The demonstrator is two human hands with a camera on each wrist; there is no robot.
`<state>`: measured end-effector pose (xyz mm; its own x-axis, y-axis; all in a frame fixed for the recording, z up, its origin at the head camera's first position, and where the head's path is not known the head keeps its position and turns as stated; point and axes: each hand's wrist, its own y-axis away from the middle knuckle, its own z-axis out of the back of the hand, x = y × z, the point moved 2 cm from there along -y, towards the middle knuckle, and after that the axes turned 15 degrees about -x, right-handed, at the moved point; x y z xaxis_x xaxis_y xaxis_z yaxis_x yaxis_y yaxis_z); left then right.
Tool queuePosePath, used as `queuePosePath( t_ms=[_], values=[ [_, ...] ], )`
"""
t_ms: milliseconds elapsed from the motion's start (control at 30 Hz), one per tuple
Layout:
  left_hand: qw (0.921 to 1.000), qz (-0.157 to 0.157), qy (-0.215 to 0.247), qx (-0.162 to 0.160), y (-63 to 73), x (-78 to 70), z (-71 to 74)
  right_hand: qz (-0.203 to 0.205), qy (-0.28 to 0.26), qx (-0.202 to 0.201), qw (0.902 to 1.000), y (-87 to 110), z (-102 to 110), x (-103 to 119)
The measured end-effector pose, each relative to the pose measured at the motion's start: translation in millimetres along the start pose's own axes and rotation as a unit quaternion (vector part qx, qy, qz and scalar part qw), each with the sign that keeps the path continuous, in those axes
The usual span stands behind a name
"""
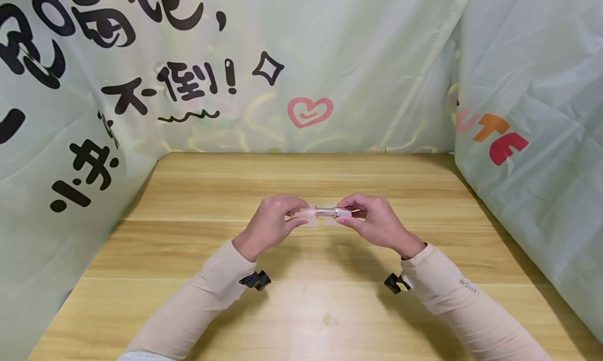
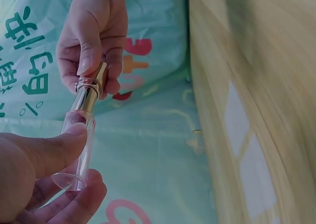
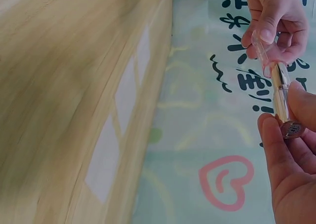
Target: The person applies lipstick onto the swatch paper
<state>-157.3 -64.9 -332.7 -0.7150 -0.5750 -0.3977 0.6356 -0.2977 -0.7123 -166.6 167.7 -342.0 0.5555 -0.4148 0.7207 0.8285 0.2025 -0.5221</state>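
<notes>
A lipstick with a shiny metal tube (image 1: pixel 326 212) and a clear pinkish cap (image 1: pixel 308 213) lies level between the two hands, above the table. My left hand (image 1: pixel 270 221) pinches the clear cap between thumb and fingers, seen closely in the left wrist view, where the cap's rounded end (image 2: pixel 70 181) shows. My right hand (image 1: pixel 377 224) grips the metal base end (image 3: pixel 292 130), whose round bottom carries a dark label. At the cap's mouth (image 2: pixel 79 116) the metal tube meets the cap; how far it reaches inside is unclear.
Beneath the hands, white rectangular patches (image 3: pixel 103 160) lie on the wooden table (image 1: pixel 311 308). Cloth sheets with printed lettering and a pink heart (image 1: pixel 310 112) hang along the back and both sides. A small dark device (image 1: pixel 256 280) sits at each wrist.
</notes>
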Motion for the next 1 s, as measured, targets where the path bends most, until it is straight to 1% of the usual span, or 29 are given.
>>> queuePosePath(
  t_ms=[233,433,567,733,867,1000],
  values=[
    [0.9998,0.016,-0.004,0.005,1.9,2.6,0.0,-0.007,0.008,-0.006,0.9999,2.3,2.1,-2.2],
    [0.9995,0.027,-0.001,0.015,6.0,6.8,-4.6,-0.007,0.014,-0.009,0.9998,3.1,3.7,-5.3],
    [0.9985,0.043,-0.005,0.033,9.9,10.3,-9.2,-0.007,0.018,-0.017,0.9997,3.6,4.8,-7.1],
    [0.9967,0.063,-0.007,0.051,15.2,14.6,-14.3,-0.019,0.016,-0.028,0.9993,4.7,5.5,-10.3],
    [0.9961,0.061,-0.004,0.063,19.0,17.6,-19.0,-0.032,0.013,-0.034,0.9988,5.5,4.9,-13.5],
    [0.9942,0.065,0.005,0.086,22.4,20.7,-24.3,-0.053,0.002,-0.037,0.9979,6.6,4.5,-16.0]
  ],
)
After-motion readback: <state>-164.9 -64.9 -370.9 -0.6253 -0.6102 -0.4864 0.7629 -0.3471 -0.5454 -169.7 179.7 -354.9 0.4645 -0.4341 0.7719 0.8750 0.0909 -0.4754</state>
